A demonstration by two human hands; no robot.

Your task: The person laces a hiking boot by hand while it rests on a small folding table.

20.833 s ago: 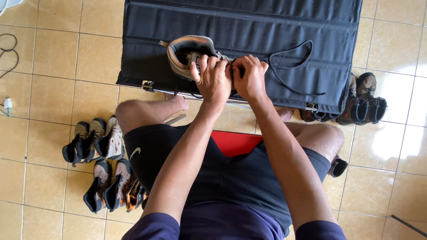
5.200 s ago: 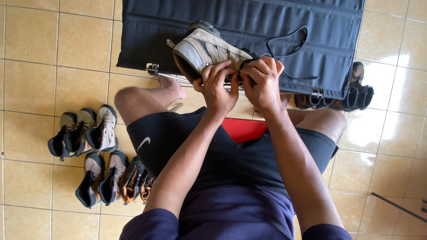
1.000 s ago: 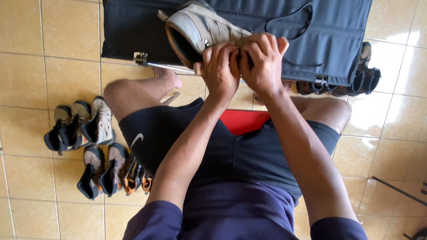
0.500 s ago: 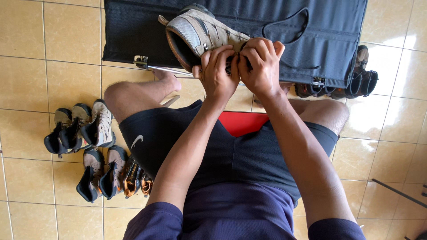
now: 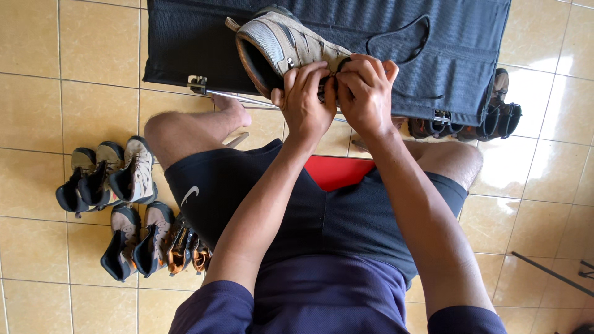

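A tan and grey hiking boot lies tilted on its side on a dark fabric table, its opening facing me. My left hand grips the boot at its lacing, fingers curled over the tongue. Pressed against it, my right hand pinches the black lace, which loops away across the fabric to the right. The boot's toe is hidden behind my hands.
Several boots stand in two rows on the tiled floor at my left. More dark boots sit under the table's right corner. I sit on a red seat, knees under the table's metal edge.
My hands stay on the boot's lacing throughout. The boot has shifted slightly right and tipped since a second ago; the lace loop has barely moved.
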